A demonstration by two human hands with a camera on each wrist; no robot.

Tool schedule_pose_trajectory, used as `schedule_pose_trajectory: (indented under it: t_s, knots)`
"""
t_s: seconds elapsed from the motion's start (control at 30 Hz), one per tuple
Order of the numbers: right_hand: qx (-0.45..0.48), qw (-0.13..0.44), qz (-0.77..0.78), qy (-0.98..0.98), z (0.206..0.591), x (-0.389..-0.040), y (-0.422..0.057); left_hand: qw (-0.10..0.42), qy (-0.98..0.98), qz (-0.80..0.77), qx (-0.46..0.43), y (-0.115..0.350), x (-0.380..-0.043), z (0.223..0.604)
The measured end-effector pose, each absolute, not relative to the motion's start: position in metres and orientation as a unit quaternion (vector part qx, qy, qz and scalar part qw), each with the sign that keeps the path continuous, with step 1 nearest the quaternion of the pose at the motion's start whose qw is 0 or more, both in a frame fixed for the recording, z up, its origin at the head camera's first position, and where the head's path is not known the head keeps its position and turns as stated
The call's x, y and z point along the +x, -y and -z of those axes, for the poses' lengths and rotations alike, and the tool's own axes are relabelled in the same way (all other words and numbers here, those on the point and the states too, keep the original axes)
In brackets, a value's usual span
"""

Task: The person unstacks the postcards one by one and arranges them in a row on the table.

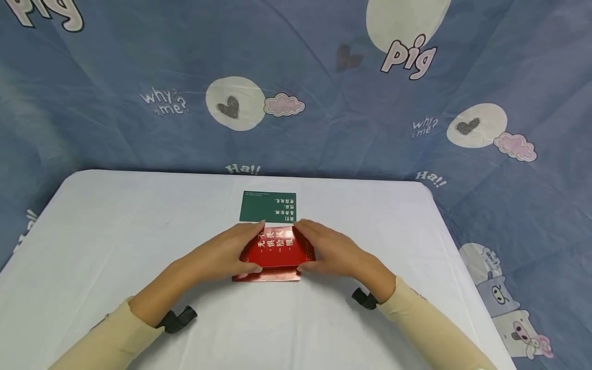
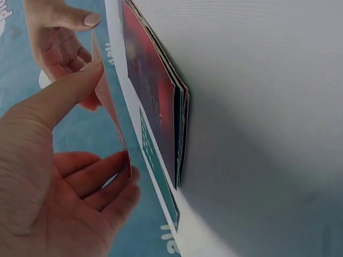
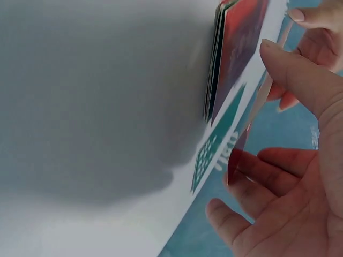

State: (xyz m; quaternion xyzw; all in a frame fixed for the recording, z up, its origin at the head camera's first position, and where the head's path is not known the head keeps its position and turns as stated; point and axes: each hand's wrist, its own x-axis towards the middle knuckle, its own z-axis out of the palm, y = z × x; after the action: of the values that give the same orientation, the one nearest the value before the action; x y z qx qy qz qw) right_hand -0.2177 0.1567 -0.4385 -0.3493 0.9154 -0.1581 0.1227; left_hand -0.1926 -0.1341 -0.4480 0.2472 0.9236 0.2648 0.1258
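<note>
A red card (image 1: 279, 252) with pale printed characters is held above the table by both hands, thumbs at its near edge and fingers at its far edge. My left hand (image 1: 226, 252) pinches its left end, and my right hand (image 1: 334, 250) pinches its right end. Both wrist views show the card apart from a stack of cards (image 2: 153, 91) on the table. That stack has a shiny reddish top, and its near edge shows below the held card in the head view. Beyond the hands, a dark green card (image 1: 261, 207) with white characters lies flat.
A white-covered table (image 1: 139, 221) spreads around the hands. Behind it hangs a blue cloth (image 1: 324, 139) printed with hearts, clouds and words. Black bands (image 1: 178, 319) show under both wrists.
</note>
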Motion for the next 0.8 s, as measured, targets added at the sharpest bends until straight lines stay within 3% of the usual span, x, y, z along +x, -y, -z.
schedule_pose_trajectory:
  t_s: [0.8]
  knots:
    - [-0.33, 0.092, 0.158, -0.926, 0.426, -0.25, -0.193, 0.086, -0.92, -0.244, 0.295, 0.093, -0.24, 0.446]
